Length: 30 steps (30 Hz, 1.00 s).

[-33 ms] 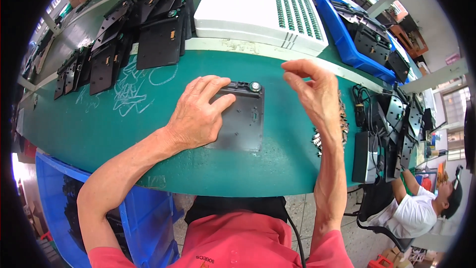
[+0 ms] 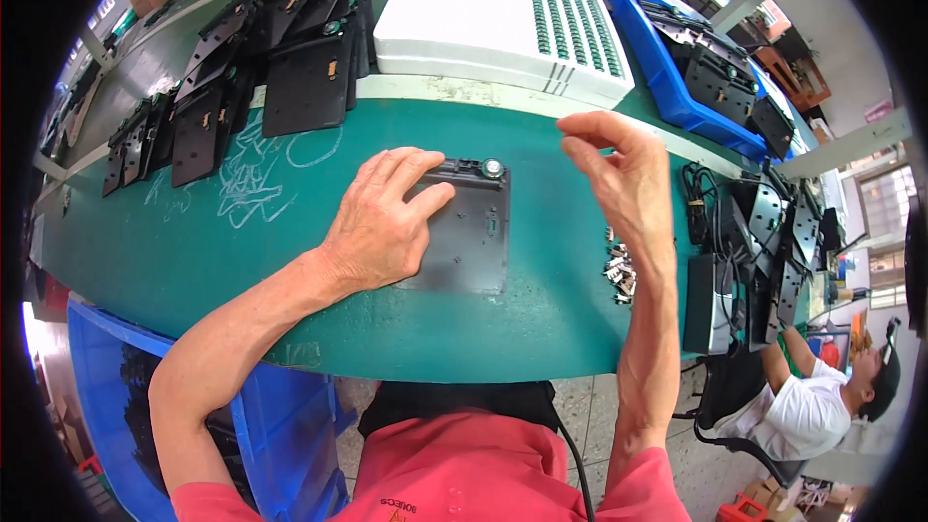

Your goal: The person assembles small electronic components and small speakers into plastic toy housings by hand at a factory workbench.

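A flat black plastic panel [image 2: 462, 244] lies on the green table in front of me. At its far right corner sits a round silver-and-green part [image 2: 492, 168], and a small green piece [image 2: 492, 222] shows near its right edge. My left hand [image 2: 380, 220] grips the panel's upper left side, thumb on its face and fingers at the far edge. To the right, my right hand [image 2: 630, 179] is raised above the table, thumb and fingertips pinched together. Whatever is between those fingertips is too small to make out. Beside the right forearm lies a pile of small metallic parts [image 2: 619, 273].
A white foam tray [image 2: 454, 14] with rows of round green parts stands at the back. Black panels [image 2: 304, 87] lean at the left; a blue crate [image 2: 667, 101] holds more. Power adapters with cables [image 2: 709, 304] lie right. A person [image 2: 812, 406] sits at the lower right.
My right hand has moved a little to the right, and the pile of small parts shows differently beside the forearm. My left hand stays on the panel.
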Available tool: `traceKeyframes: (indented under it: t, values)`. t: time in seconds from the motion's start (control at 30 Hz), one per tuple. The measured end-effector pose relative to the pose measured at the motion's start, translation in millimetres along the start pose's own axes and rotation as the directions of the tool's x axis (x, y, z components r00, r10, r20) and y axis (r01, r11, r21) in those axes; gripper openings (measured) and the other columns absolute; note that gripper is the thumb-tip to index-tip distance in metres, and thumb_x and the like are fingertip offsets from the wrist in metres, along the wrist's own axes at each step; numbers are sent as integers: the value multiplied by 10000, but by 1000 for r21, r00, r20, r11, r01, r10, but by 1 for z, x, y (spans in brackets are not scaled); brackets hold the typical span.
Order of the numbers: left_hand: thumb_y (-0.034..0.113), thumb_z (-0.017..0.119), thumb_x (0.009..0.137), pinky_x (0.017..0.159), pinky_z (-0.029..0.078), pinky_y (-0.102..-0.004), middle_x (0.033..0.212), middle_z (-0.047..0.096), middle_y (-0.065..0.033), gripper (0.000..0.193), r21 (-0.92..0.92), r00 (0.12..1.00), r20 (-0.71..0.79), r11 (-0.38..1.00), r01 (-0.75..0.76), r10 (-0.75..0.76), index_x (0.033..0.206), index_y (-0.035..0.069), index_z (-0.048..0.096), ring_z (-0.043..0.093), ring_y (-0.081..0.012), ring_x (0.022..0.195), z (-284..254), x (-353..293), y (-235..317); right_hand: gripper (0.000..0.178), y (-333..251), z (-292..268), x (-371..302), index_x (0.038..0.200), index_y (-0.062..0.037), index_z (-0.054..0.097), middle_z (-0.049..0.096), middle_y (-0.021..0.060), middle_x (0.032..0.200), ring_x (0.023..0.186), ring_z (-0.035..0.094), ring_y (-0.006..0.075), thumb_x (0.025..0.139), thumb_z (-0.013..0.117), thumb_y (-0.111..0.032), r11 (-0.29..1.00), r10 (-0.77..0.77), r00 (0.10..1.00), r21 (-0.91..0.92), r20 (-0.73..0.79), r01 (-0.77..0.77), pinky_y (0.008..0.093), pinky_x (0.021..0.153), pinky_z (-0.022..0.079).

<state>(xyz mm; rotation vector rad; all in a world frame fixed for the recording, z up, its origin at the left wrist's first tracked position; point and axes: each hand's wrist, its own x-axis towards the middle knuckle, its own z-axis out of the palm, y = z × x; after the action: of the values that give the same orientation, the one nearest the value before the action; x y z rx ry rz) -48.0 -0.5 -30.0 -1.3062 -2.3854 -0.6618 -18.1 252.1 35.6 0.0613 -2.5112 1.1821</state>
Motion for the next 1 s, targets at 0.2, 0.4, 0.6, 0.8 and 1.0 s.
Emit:
traceKeyframes:
  t: [0.2,0.4,0.6,0.8,1.0]
  values:
    - [-58,579,685,1023,426,-488,1251,542,-206,370,12,1000,-2,1000,2,-2,1046,-1,635,519,-394,1181,-1,-1,0,156,13,-43,-31,951,-28,708,696,130,907,806,684,309,803,686,-73,936,7,1000,-351,26,2,376,733,534]
    - [-43,594,683,1044,399,-501,1245,528,-200,361,7,1000,11,1000,1,-1,1036,20,629,500,-377,1200,2,-2,-2,146,30,-45,-62,930,-76,720,663,91,887,857,658,321,789,691,-101,783,211,972,-613,99,-107,427,735,511]
    - [-66,578,680,1011,430,-483,1255,534,-202,393,18,1000,7,1000,-2,2,1065,-3,627,515,-392,1182,1,-1,-1,119,32,-39,-64,914,-91,730,646,76,916,924,633,286,804,685,-100,754,127,982,-657,138,-5,416,775,508]
    - [-63,579,685,1014,429,-482,1259,533,-204,391,24,1000,10,1000,-7,7,1069,-3,627,514,-394,1184,1,0,-1,137,36,-39,-66,949,-81,720,643,79,928,938,623,283,823,666,-72,789,138,973,-615,184,5,411,790,508]
    - [-63,581,686,1016,427,-484,1266,533,-203,391,28,1000,12,1000,1,-2,1068,3,629,513,-392,1192,1,-2,-2,105,27,-35,-62,906,-57,686,641,82,923,949,619,288,816,656,-11,799,154,967,-601,205,0,414,794,504]
